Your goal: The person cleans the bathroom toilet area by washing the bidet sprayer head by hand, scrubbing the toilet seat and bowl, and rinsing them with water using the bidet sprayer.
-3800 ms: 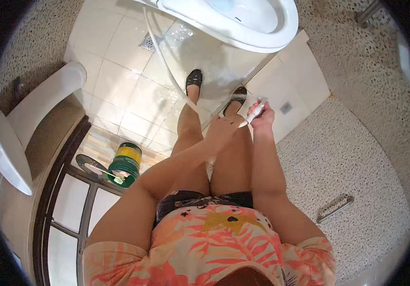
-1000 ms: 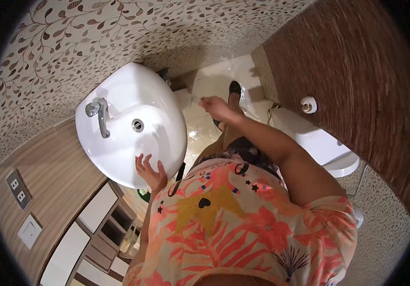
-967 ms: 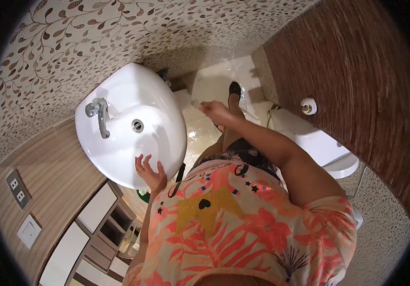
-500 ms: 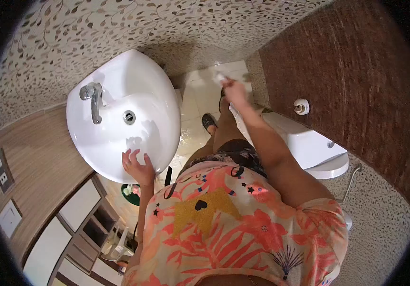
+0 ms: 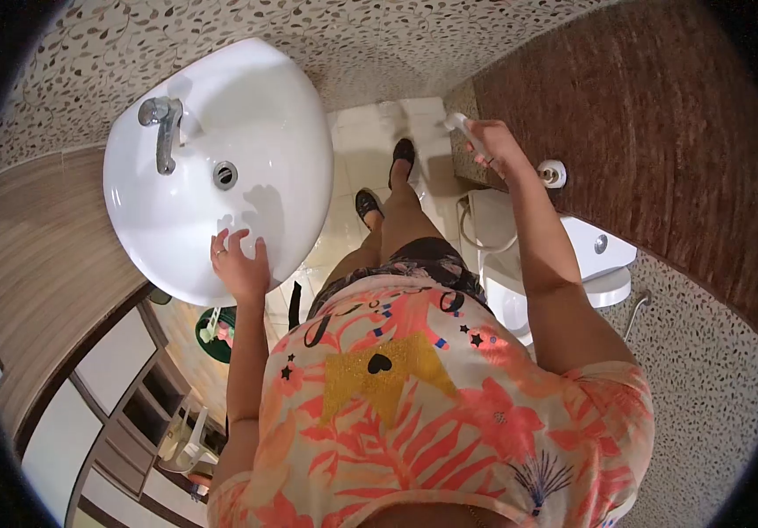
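Note:
My right hand [image 5: 504, 151] is wrapped round a white handheld bidet sprayer [image 5: 458, 124], held in front of the brown wall with its head pointing left. A pale hose [image 5: 465, 227] curves in front of the toilet below it. Over the near rim of the white washbasin [image 5: 295, 114] is my left hand [image 5: 242, 271], its fingers apart and holding nothing. Whether its fingertips touch the basin I cannot tell. A chrome faucet [image 5: 166, 136] and the drain [image 5: 225, 175] lie beyond this hand.
The white toilet [image 5: 595, 246] stands at my right under a wall fitting [image 5: 552, 174] on the brown wall [image 5: 608, 97]. Pale floor tiles [image 5: 353, 141] look wet around my dark shoes. A green bin [image 5: 212, 343] and white cabinets [image 5: 115, 356] are at the left.
My right hand has moved right and up towards the brown wall with the sprayer, and the hose has come into sight. My left hand stays open over the basin. My view has shifted.

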Action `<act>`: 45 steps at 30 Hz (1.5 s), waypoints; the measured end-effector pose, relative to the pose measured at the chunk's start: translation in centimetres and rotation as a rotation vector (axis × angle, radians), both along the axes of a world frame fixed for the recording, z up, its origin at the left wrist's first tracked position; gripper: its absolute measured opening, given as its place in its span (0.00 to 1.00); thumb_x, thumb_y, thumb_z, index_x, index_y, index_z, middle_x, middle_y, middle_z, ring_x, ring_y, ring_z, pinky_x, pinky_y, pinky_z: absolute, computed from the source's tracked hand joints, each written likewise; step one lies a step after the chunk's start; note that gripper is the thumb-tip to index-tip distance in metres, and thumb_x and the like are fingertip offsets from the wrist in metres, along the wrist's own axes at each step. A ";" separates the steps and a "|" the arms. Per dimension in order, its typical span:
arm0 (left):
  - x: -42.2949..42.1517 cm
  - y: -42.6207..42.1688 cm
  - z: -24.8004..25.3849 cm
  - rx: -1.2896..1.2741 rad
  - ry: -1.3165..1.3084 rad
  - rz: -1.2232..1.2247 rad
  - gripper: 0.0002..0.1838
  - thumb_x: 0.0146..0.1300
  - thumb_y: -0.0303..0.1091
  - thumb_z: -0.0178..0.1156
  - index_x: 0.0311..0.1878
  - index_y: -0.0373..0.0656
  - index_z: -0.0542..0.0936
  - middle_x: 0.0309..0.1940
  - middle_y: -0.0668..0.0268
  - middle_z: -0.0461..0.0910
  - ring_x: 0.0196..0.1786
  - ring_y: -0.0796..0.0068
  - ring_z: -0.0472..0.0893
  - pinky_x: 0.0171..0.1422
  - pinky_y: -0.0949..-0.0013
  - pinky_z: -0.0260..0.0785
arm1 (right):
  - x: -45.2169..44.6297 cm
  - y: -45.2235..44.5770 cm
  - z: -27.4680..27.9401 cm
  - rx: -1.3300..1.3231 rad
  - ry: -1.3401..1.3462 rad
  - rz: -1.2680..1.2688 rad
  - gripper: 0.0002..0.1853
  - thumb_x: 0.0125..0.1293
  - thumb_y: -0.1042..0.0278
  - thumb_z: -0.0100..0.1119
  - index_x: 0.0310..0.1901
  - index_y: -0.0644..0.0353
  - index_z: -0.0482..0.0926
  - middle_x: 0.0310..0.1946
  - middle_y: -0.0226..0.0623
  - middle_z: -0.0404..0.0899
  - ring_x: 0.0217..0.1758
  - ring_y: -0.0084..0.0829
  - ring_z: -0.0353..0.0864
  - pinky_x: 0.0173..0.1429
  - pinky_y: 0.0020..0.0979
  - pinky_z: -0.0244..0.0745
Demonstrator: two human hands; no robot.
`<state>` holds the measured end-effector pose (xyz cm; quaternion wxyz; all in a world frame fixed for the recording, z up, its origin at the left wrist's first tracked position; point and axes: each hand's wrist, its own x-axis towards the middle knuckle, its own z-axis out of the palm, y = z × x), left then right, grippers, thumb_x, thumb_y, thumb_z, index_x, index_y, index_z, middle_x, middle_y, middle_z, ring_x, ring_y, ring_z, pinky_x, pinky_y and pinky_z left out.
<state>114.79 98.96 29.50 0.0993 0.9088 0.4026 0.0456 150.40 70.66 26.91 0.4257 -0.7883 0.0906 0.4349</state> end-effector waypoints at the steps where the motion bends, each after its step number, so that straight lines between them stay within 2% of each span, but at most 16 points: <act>1: -0.1 0.1 0.0 -0.004 -0.020 -0.011 0.14 0.48 0.37 0.62 0.40 0.47 0.77 0.52 0.54 0.69 0.60 0.49 0.63 0.61 0.49 0.55 | -0.4 0.0 -0.3 0.004 -0.032 -0.014 0.17 0.62 0.57 0.51 0.44 0.62 0.77 0.20 0.33 0.73 0.11 0.22 0.65 0.13 0.26 0.58; 5: -0.3 0.2 -0.2 -0.019 -0.045 0.008 0.14 0.49 0.37 0.62 0.40 0.47 0.77 0.52 0.54 0.69 0.60 0.49 0.63 0.60 0.49 0.56 | 1.2 -0.6 -2.7 -0.002 -0.155 -0.111 0.15 0.61 0.56 0.53 0.35 0.62 0.77 0.19 0.35 0.74 0.11 0.26 0.67 0.13 0.30 0.61; 8: -0.5 0.2 -0.4 0.001 -0.091 0.036 0.13 0.49 0.37 0.62 0.39 0.47 0.77 0.50 0.54 0.70 0.59 0.50 0.65 0.60 0.50 0.57 | 2.8 0.0 -3.2 -0.099 -0.171 0.048 0.16 0.59 0.56 0.55 0.36 0.63 0.77 0.20 0.35 0.75 0.14 0.27 0.71 0.15 0.31 0.64; 12: -0.6 0.6 -0.7 -0.001 -0.123 0.050 0.11 0.49 0.36 0.62 0.37 0.46 0.78 0.48 0.54 0.72 0.57 0.50 0.66 0.59 0.51 0.58 | 5.1 1.1 -2.7 -0.011 -0.301 -0.094 0.15 0.61 0.58 0.54 0.38 0.65 0.78 0.21 0.39 0.76 0.20 0.28 0.73 0.18 0.33 0.66; 14: -0.8 0.6 -0.7 0.012 -0.158 0.029 0.10 0.49 0.35 0.62 0.35 0.45 0.78 0.47 0.54 0.72 0.56 0.49 0.67 0.58 0.52 0.60 | 5.2 2.4 -1.0 0.012 -0.352 -0.198 0.19 0.62 0.60 0.52 0.49 0.67 0.74 0.21 0.36 0.74 0.14 0.24 0.68 0.16 0.28 0.61; 19: -0.7 0.7 -0.7 0.018 -0.159 0.017 0.10 0.48 0.35 0.62 0.35 0.45 0.78 0.47 0.53 0.72 0.55 0.49 0.68 0.57 0.52 0.61 | 4.9 0.3 -3.9 0.028 -0.348 -0.195 0.20 0.61 0.60 0.54 0.49 0.66 0.75 0.23 0.37 0.74 0.17 0.25 0.70 0.18 0.29 0.63; 22: -0.7 0.8 -0.9 0.012 -0.147 0.007 0.10 0.48 0.35 0.62 0.35 0.45 0.78 0.47 0.53 0.72 0.55 0.48 0.68 0.57 0.52 0.61 | 3.7 -2.2 -6.8 -0.031 -0.317 -0.097 0.17 0.60 0.60 0.54 0.43 0.67 0.76 0.21 0.36 0.74 0.15 0.27 0.70 0.17 0.30 0.62; 24: -0.8 0.8 -0.9 0.010 -0.150 -0.001 0.10 0.49 0.35 0.62 0.35 0.45 0.78 0.47 0.53 0.73 0.55 0.48 0.68 0.57 0.52 0.61 | 2.4 -3.5 -7.8 -0.204 -0.152 -0.111 0.16 0.59 0.59 0.53 0.36 0.67 0.77 0.19 0.36 0.73 0.14 0.28 0.70 0.15 0.31 0.61; 25: -0.7 0.7 -0.9 0.014 -0.148 0.000 0.10 0.49 0.35 0.62 0.35 0.45 0.78 0.47 0.53 0.73 0.56 0.48 0.68 0.57 0.52 0.61 | 1.7 -3.9 -8.4 -0.295 -0.218 -0.116 0.18 0.58 0.56 0.53 0.23 0.64 0.79 0.16 0.41 0.76 0.15 0.33 0.75 0.20 0.36 0.67; 31: -0.9 0.7 -1.1 0.000 -0.160 0.006 0.11 0.48 0.35 0.62 0.36 0.46 0.78 0.47 0.52 0.73 0.55 0.49 0.68 0.57 0.53 0.61 | 1.4 -6.1 -9.3 -0.249 -0.171 -0.139 0.20 0.57 0.52 0.55 0.25 0.66 0.79 0.16 0.40 0.76 0.16 0.34 0.76 0.23 0.37 0.68; 34: -0.8 1.0 -1.1 -0.020 -0.155 0.005 0.11 0.48 0.35 0.63 0.36 0.46 0.78 0.46 0.52 0.73 0.55 0.50 0.68 0.57 0.53 0.61 | 0.4 -9.6 -16.8 -0.343 -0.281 -0.076 0.22 0.58 0.51 0.52 0.29 0.67 0.78 0.15 0.41 0.75 0.16 0.36 0.76 0.24 0.38 0.68; 35: -0.8 1.0 -1.1 -0.039 -0.128 0.013 0.11 0.48 0.35 0.63 0.36 0.46 0.78 0.46 0.52 0.74 0.55 0.50 0.69 0.57 0.54 0.61 | -0.6 -11.2 -18.8 -0.233 -0.295 -0.084 0.21 0.58 0.51 0.52 0.32 0.67 0.78 0.15 0.42 0.75 0.16 0.36 0.76 0.22 0.39 0.68; 39: -0.8 0.8 -0.9 -0.032 -0.139 0.028 0.11 0.48 0.35 0.63 0.36 0.45 0.78 0.46 0.51 0.74 0.54 0.50 0.69 0.57 0.54 0.61 | -2.7 -7.3 -9.1 -0.307 -0.122 -0.192 0.14 0.59 0.59 0.54 0.30 0.65 0.76 0.17 0.39 0.72 0.12 0.31 0.69 0.13 0.35 0.59; 41: -1.0 0.9 -1.2 0.005 -0.178 -0.013 0.11 0.48 0.35 0.63 0.36 0.46 0.78 0.45 0.52 0.74 0.54 0.51 0.69 0.56 0.53 0.61 | -2.0 -7.0 -7.0 -0.163 -0.045 -0.283 0.14 0.58 0.60 0.54 0.28 0.65 0.76 0.16 0.42 0.74 0.16 0.34 0.74 0.18 0.39 0.66; 44: -1.1 1.0 -1.3 -0.019 -0.146 0.012 0.11 0.48 0.36 0.62 0.37 0.47 0.78 0.47 0.54 0.73 0.55 0.52 0.68 0.57 0.53 0.61 | -2.8 -6.2 -5.7 -0.154 -0.152 -0.279 0.14 0.60 0.60 0.53 0.27 0.65 0.76 0.16 0.41 0.74 0.15 0.34 0.73 0.16 0.37 0.65; 45: -1.0 0.7 -1.1 -0.025 -0.147 0.022 0.11 0.48 0.36 0.62 0.37 0.47 0.78 0.47 0.54 0.73 0.55 0.52 0.68 0.57 0.53 0.61 | -3.6 -7.0 -6.9 0.010 -0.198 -0.251 0.15 0.59 0.59 0.53 0.29 0.66 0.76 0.17 0.41 0.75 0.15 0.33 0.74 0.16 0.34 0.66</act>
